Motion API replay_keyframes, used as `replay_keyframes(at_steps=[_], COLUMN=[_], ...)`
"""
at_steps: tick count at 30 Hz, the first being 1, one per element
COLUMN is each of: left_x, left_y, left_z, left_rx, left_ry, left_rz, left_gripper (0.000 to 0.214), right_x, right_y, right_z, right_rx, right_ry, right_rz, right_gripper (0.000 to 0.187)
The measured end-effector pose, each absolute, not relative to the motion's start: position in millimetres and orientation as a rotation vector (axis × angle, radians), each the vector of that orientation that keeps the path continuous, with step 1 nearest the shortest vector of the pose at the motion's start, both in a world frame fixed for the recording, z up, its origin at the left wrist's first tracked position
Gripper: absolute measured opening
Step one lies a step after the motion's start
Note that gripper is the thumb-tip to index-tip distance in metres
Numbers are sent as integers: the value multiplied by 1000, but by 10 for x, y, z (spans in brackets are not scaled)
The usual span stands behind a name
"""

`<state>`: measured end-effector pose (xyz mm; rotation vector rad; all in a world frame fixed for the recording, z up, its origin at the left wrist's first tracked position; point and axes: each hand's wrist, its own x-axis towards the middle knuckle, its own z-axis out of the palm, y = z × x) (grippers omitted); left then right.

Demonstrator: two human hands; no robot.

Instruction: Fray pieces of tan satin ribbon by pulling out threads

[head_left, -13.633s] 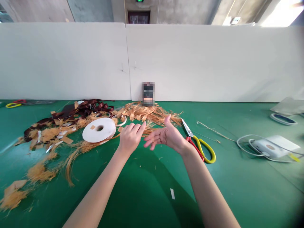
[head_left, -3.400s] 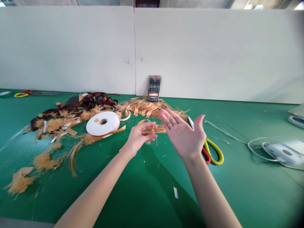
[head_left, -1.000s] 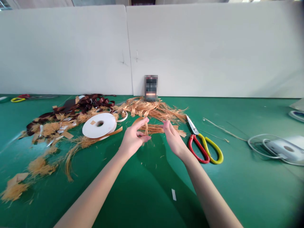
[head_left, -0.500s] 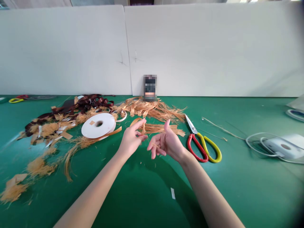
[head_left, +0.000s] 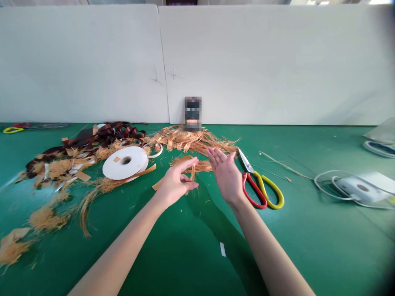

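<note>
Right hand (head_left: 227, 177) uncurled; left hand (head_left: 175, 183) holds one strip (head_left: 193, 172).

No text, label, brand, number or sign could be read. The dark upright device (head_left: 193, 113) at the far edge of the counter (head_left: 308, 242) showed only coarse blocks, and a round mark (head_left: 361, 188) on the white box (head_left: 375, 181) near the counter's right edge was too indistinct to make out.
</note>
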<state>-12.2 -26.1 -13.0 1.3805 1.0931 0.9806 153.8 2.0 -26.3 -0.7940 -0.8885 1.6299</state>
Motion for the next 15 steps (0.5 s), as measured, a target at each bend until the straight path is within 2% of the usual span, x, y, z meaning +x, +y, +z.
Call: replay_keyframes(at_steps=[4,9,12,15], left_x=[-115,-155,-188,-195], left_y=[-247,-238,-236,-239], left_z=[-162,-96,-44,-26], left_rx=[1363,1362,1368,1384], left_ry=[1143,1123,1144,1139], left_rz=[966,1071,1102,1089], left_gripper=[72,77,77,78], right_x=[1635,1665,1609,1545], right_y=[-67,-70,-45,-27], right_z=[-73,-129,-174,-186], right_rx=[-569,-677,-852,-957], right_ry=[-830,-1114,-1126,-996], right_rz=[1671,2111,2016,1815], right_gripper=[73,102,105,97])
